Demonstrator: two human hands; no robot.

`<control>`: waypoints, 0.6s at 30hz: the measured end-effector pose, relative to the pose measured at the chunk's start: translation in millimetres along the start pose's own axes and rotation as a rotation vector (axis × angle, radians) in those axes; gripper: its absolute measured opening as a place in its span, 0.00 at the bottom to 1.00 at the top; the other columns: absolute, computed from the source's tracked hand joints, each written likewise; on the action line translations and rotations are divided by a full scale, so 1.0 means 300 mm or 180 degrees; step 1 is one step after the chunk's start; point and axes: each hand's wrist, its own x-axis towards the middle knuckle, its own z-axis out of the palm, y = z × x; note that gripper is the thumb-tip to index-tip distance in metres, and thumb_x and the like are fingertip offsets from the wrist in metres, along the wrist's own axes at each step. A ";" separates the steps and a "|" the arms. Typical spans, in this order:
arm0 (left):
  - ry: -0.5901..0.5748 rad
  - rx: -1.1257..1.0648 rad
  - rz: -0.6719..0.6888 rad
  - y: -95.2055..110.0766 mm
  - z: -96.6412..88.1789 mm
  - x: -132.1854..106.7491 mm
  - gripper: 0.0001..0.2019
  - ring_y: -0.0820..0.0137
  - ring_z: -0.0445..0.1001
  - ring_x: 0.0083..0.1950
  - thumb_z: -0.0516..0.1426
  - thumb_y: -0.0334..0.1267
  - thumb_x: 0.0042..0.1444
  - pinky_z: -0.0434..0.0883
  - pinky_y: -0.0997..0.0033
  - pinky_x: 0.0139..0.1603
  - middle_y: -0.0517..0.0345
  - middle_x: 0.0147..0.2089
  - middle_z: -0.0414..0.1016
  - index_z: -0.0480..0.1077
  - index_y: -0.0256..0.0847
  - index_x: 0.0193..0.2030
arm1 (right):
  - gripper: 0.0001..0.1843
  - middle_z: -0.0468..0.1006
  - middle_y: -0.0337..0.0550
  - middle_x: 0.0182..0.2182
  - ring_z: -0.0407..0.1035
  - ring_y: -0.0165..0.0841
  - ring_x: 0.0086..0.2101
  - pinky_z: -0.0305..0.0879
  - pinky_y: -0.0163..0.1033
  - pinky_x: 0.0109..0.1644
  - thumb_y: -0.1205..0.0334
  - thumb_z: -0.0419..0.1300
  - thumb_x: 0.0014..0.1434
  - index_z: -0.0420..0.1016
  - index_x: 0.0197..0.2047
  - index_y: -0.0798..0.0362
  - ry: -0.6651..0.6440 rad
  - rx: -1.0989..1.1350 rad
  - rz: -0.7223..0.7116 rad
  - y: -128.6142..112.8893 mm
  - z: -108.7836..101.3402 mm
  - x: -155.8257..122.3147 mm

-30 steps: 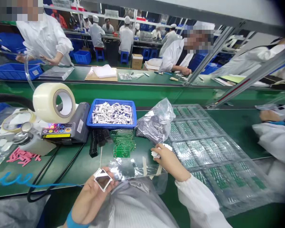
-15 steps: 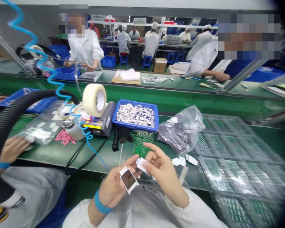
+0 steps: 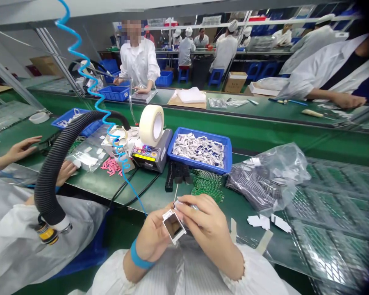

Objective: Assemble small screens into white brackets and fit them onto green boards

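My left hand (image 3: 155, 234) is closed on a small display screen (image 3: 174, 227), a dark rectangle in a white frame, held tilted above the table's front edge. My right hand (image 3: 207, 219) meets it from the right, fingers bent and pinched at the screen's upper side. Between those fingertips a small white piece (image 3: 176, 202) shows only its edge; the fingers cover the rest. Just beyond my hands lie stacked green circuit boards (image 3: 207, 185). A blue bin (image 3: 199, 165) behind them holds many white frames.
A clear bag (image 3: 264, 184) of dark strips and loose white cards (image 3: 264, 222) lie at right, beside trays of boards (image 3: 329, 241). Left stand a tape roll (image 3: 147, 125) on a grey machine (image 3: 152, 159), pink pieces (image 3: 111, 166) and a black hose (image 3: 46, 176). A co-worker's hand (image 3: 66, 173) rests farther left.
The view has swung left. My right hand has turned and closed in against the screen, its fingers now covering most of the white piece that was plainly visible before.
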 end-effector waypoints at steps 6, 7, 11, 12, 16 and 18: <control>-0.0271 0.0343 0.0081 0.020 -0.014 -0.003 0.19 0.68 0.66 0.41 0.67 0.51 0.38 0.65 0.70 0.44 0.54 0.43 0.66 0.78 0.40 0.34 | 0.10 0.81 0.44 0.37 0.75 0.33 0.38 0.73 0.38 0.38 0.67 0.56 0.60 0.77 0.43 0.51 -0.0126 0.0569 0.0464 0.001 0.025 0.010; -0.0282 0.0364 0.0092 0.021 -0.016 -0.004 0.19 0.68 0.65 0.41 0.67 0.51 0.38 0.65 0.71 0.43 0.54 0.43 0.66 0.78 0.40 0.34 | 0.10 0.81 0.43 0.35 0.75 0.33 0.37 0.73 0.38 0.38 0.67 0.56 0.60 0.78 0.41 0.51 -0.0128 0.0634 0.0472 0.001 0.026 0.010; -0.0259 0.0410 0.0136 0.017 -0.019 -0.012 0.18 0.68 0.65 0.42 0.66 0.51 0.39 0.64 0.70 0.46 0.54 0.45 0.65 0.78 0.42 0.35 | 0.08 0.82 0.42 0.34 0.76 0.33 0.34 0.74 0.38 0.38 0.68 0.59 0.58 0.79 0.37 0.50 0.0082 0.0737 0.0572 -0.005 0.038 0.000; -0.0254 0.0415 0.0149 0.016 -0.022 -0.014 0.18 0.67 0.65 0.43 0.66 0.52 0.40 0.64 0.69 0.47 0.54 0.45 0.65 0.78 0.42 0.35 | 0.08 0.82 0.43 0.34 0.76 0.33 0.35 0.74 0.39 0.38 0.68 0.59 0.57 0.80 0.35 0.49 0.0124 0.0779 0.0604 -0.007 0.042 -0.004; -0.0371 0.0620 0.0179 0.013 -0.047 -0.014 0.18 0.63 0.65 0.46 0.65 0.52 0.41 0.62 0.66 0.49 0.53 0.45 0.65 0.78 0.44 0.37 | 0.05 0.81 0.42 0.32 0.76 0.33 0.34 0.73 0.37 0.37 0.69 0.61 0.54 0.77 0.31 0.51 0.0173 0.1096 0.0926 -0.014 0.048 -0.007; -0.0521 0.0792 0.0204 0.013 -0.061 -0.012 0.18 0.63 0.65 0.47 0.65 0.52 0.42 0.61 0.66 0.48 0.52 0.45 0.65 0.79 0.44 0.37 | 0.04 0.80 0.41 0.30 0.75 0.32 0.32 0.72 0.36 0.36 0.68 0.60 0.54 0.76 0.31 0.51 0.0101 0.1244 0.1080 -0.013 0.041 0.001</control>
